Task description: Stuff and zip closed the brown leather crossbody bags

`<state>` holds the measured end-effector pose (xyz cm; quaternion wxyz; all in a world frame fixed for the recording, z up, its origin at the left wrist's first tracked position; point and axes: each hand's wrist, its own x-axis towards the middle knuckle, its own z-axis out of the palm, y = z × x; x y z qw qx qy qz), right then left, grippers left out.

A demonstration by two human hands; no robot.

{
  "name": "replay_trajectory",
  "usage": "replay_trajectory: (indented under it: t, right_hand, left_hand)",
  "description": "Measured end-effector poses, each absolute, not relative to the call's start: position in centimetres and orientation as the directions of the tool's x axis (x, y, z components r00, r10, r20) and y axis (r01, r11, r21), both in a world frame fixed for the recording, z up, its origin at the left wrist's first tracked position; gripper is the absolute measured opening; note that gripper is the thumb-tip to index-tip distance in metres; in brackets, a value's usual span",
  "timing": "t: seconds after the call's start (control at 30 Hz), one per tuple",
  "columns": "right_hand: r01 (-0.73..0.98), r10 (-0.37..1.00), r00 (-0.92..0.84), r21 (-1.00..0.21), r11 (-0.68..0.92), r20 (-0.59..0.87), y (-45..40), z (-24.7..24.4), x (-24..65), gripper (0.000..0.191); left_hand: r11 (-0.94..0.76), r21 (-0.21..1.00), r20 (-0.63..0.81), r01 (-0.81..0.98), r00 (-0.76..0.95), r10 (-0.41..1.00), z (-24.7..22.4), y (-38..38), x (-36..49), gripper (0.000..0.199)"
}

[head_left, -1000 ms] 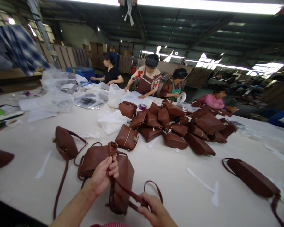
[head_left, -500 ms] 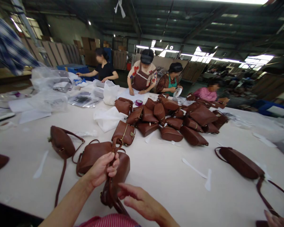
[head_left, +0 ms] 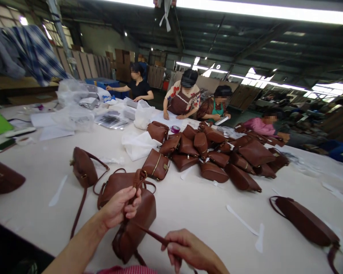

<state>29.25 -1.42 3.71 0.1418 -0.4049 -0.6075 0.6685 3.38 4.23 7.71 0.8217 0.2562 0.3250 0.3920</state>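
My left hand [head_left: 124, 205] is closed around the upper part of a brown leather strap [head_left: 138, 177], near its metal buckle. Lower and to the right, my right hand [head_left: 183, 247] pinches a brown strap that stretches towards the left hand. Under and beside my hands lies a brown bag [head_left: 144, 211] on the pale table, with another brown bag [head_left: 114, 182] just behind it. A brown bag with a zip and a metal clasp [head_left: 156, 164] rests beyond the held strap.
A heap of brown bags [head_left: 214, 152] covers the table's middle. Single bags lie left [head_left: 84, 167] and right [head_left: 305, 222]. White paper strips [head_left: 241, 219], plastic bags [head_left: 71, 118] and a purple tape roll [head_left: 175, 129] are about. Several people work across the table.
My right hand, open before, now grips a strap and has moved right and down. The view has shifted, so bags and people appear further right and lower.
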Motion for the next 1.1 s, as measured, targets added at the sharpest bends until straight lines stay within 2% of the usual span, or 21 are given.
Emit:
replay_trajectory:
  t: [0.07,0.13,0.17,0.23,0.33,0.37,0.43,0.7,0.8,1.0,1.1]
  right_hand:
    - [0.443,0.888,-0.392,-0.895,-0.045,-0.239,-0.3,3.9,29.3,0.016]
    - [0.495,0.993,-0.100,-0.869,-0.008,-0.066,1.0,4.3,28.2,0.012]
    - [0.441,0.999,0.018,-0.896,-0.043,-0.039,1.7,4.6,27.5,0.013]
    - [0.180,0.985,0.136,-0.975,-0.127,-0.103,3.1,5.0,25.8,0.018]
    - [-0.279,0.962,0.131,-0.940,-0.196,-0.240,4.7,5.5,23.6,0.023]
    - [-0.378,0.955,0.124,-0.902,-0.206,-0.270,5.1,5.6,23.0,0.025]
    - [-0.468,0.946,0.116,-0.857,-0.216,-0.302,5.7,5.8,22.3,0.026]
    - [-0.352,0.958,0.187,-0.925,-0.141,-0.217,6.6,6.3,21.9,0.026]
    - [-0.351,0.953,0.228,-0.930,-0.111,-0.200,7.0,6.4,21.6,0.025]
    - [-0.399,0.944,0.206,-0.903,-0.160,-0.258,7.4,7.0,21.2,0.028]
    - [-0.367,0.950,0.219,-0.921,-0.133,-0.225,7.2,7.5,21.7,0.028]
  left_hand:
    - [0.558,0.718,-0.333,-0.416,0.498,0.801,8.0,3.7,4.1,0.025]
    - [0.553,0.754,-0.339,-0.354,0.511,0.790,8.2,3.1,5.2,0.028]
    - [0.552,0.764,-0.347,-0.333,0.510,0.787,8.3,2.9,5.8,0.030]
    - [0.548,0.775,-0.359,-0.315,0.494,0.792,8.4,2.7,6.8,0.033]
    - [0.521,0.785,-0.343,-0.335,0.465,0.816,8.3,2.6,7.6,0.035]
    - [0.517,0.787,-0.337,-0.336,0.466,0.818,8.3,2.6,7.8,0.035]
    - [0.505,0.799,-0.325,-0.327,0.472,0.819,8.2,2.6,7.9,0.035]
    - [0.438,0.886,-0.313,-0.155,0.498,0.809,7.6,2.7,8.0,0.032]
    - [0.421,0.892,-0.285,-0.165,0.518,0.807,6.9,2.7,8.5,0.033]
    - [0.405,0.888,-0.243,-0.216,0.528,0.814,6.6,2.8,9.3,0.036]
    - [0.428,0.860,-0.228,-0.277,0.542,0.809,7.0,3.2,9.0,0.037]
